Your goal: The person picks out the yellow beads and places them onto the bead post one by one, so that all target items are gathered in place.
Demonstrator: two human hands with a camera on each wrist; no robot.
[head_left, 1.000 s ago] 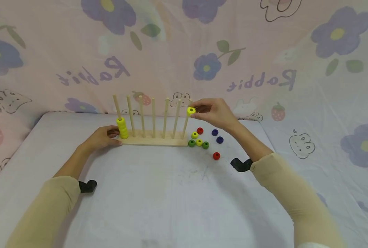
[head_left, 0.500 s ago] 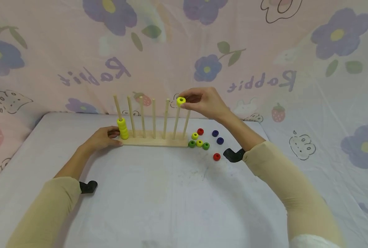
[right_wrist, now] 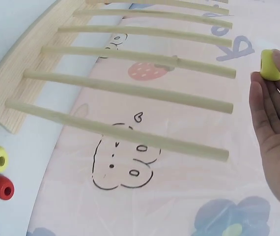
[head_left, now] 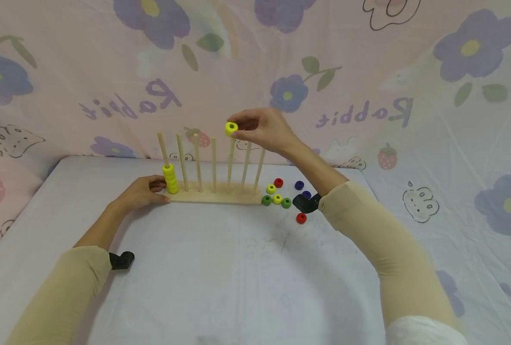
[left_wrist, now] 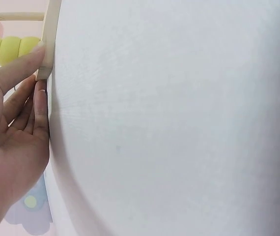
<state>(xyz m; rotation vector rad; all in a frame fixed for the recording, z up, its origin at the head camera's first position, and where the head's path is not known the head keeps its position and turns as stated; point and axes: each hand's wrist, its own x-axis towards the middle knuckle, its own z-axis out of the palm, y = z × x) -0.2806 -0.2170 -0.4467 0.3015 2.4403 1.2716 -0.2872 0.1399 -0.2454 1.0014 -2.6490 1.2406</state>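
A wooden peg rack (head_left: 216,197) with a row of upright pegs stands on the table. Yellow beads (head_left: 170,179) are stacked on its leftmost peg. My left hand (head_left: 140,192) grips the left end of the base; in the left wrist view the thumb lies on the base beside the stack, fingers at its end. My right hand (head_left: 266,128) pinches a yellow bead (head_left: 231,129) between thumb and fingertips, hole showing. That bead overlaps the top of the third peg from the right in the head view. From the right wrist, the held bead (right_wrist: 270,65) shows past the pegs' tips.
Loose beads lie right of the rack: two yellow, including a yellow bead (head_left: 277,199), two green, including a green bead (head_left: 286,203), plus red (head_left: 301,218) and blue (head_left: 299,185) ones. A patterned cloth (head_left: 221,86) hangs behind the white table (head_left: 186,278).
My right hand has moved left and upward with the yellow bead, from the rightmost peg to the third peg from the right. My left hand has stayed at the base.
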